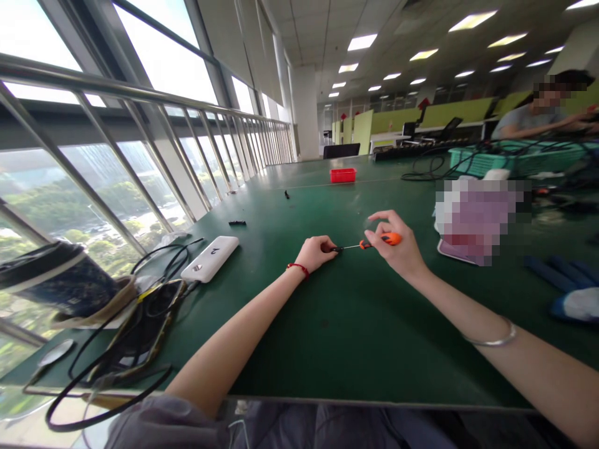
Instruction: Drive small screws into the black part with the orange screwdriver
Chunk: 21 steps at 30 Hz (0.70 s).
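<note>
black small piece [337, 249] was near the middle of the tabletop [337, 324], pinched between thumb and fingers of the left hand [314, 254]. screwdriver [392, 238], orange and black, pointed leftward at it, tip apparently at the piece; exact contact too small to tell. right hand [401, 254] held the handle loosely, index finger lifted off.

progress: looked partway, my judgement. tool was in place at one piece, and that piece was not set down. two other black bits, one nearer [237, 222] and one farther [287, 194], lay loose, well apart from both hands; done or untouched, couldn't tell.

surface, left to right: dark cup [70, 280] at the edge, black cable [171, 249], white power bank [210, 259] lying flat, then the black bits, red bin [343, 175] toward the far side, pixelated pinkish item [486, 215], teal basket [510, 163] with cables, blue glove [573, 288]. tabletop was green and smooth.

room: metal railing [159, 101] and bright windows on the left, green partitions [402, 118] farther back, lit ceiling panels [472, 20] above, another person [528, 118] busy behind the basket on the right.
</note>
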Each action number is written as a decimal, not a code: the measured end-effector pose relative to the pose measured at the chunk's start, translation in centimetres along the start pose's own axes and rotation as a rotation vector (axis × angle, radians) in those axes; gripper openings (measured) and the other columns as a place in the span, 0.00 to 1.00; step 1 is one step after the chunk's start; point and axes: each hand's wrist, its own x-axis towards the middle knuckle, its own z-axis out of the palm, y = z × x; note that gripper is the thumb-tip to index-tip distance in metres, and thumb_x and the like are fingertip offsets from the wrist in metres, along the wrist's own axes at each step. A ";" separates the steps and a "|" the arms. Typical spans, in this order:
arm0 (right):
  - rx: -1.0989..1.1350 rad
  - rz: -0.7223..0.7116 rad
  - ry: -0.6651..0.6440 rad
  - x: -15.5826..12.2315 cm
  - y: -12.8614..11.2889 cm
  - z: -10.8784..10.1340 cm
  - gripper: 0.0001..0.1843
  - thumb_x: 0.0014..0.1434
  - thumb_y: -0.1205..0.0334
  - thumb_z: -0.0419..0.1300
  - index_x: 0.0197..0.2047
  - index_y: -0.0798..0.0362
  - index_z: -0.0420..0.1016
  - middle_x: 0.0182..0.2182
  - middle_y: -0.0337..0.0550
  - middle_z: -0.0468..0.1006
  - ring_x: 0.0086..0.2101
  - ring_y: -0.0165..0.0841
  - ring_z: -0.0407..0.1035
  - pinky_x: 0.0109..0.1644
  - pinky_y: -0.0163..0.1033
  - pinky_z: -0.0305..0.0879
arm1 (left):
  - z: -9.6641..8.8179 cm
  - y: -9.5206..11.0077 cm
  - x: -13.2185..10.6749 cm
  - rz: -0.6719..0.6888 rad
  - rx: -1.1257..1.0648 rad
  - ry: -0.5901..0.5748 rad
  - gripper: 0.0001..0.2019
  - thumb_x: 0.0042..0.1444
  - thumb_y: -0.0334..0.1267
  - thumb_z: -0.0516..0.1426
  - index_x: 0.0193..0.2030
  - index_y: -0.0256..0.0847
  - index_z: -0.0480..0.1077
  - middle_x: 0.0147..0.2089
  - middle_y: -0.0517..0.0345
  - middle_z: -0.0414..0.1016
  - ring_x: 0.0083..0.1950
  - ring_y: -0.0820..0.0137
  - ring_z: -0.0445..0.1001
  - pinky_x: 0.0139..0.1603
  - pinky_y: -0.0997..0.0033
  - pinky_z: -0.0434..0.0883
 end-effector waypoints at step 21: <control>0.091 -0.039 0.095 -0.1 -0.2 0.1 0.16 0.49 0.62 0.59 0.42 0.50 0.64 0.23 0.32 0.65 0.22 0.28 0.61 0.28 0.35 0.59 | 0.0 -0.1 0.0 -0.009 0.011 0.008 0.04 0.45 0.34 0.61 0.29 0.35 0.73 0.30 0.56 0.77 0.31 0.72 0.74 0.35 0.74 0.72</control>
